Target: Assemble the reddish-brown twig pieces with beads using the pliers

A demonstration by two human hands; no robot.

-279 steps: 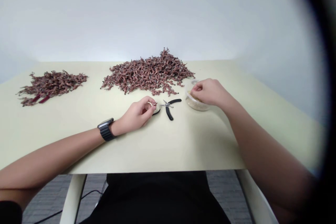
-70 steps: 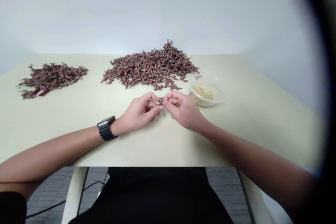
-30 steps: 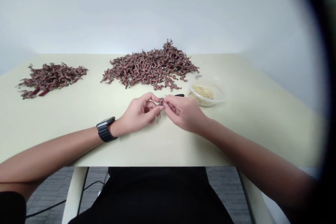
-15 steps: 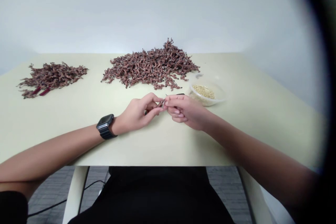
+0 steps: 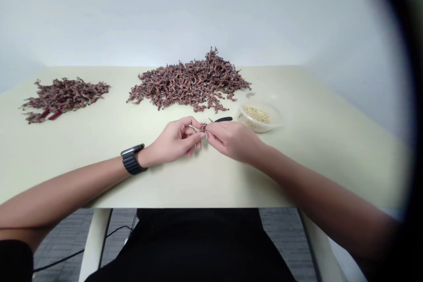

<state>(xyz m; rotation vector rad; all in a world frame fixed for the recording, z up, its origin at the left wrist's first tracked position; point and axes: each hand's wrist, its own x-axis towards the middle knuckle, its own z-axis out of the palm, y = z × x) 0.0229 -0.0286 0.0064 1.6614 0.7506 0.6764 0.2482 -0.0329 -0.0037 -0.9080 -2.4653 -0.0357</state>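
Small pile (image 5: 68, 94) left of large pile (image 5: 188, 83), presumably to avoid mixing; before large pile, left hand (image 5: 175, 142) pinches brown piece (image 5: 202, 127), likely steadying it for right hand (image 5: 233, 141), closed at its edge, contents unclear; black-handled tool (image 5: 224, 119), tub (image 5: 261, 128) near large pile's front-right end, apparently for reach.

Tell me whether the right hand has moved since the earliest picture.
Yes: the right hand has moved left, away from the plastic tub.

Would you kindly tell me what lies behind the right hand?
Behind the right hand are a tool's black handle, its pointed metal tip and a clear tub of yellowish pieces. The rest of the tool, covered by the hand, cannot be seen.
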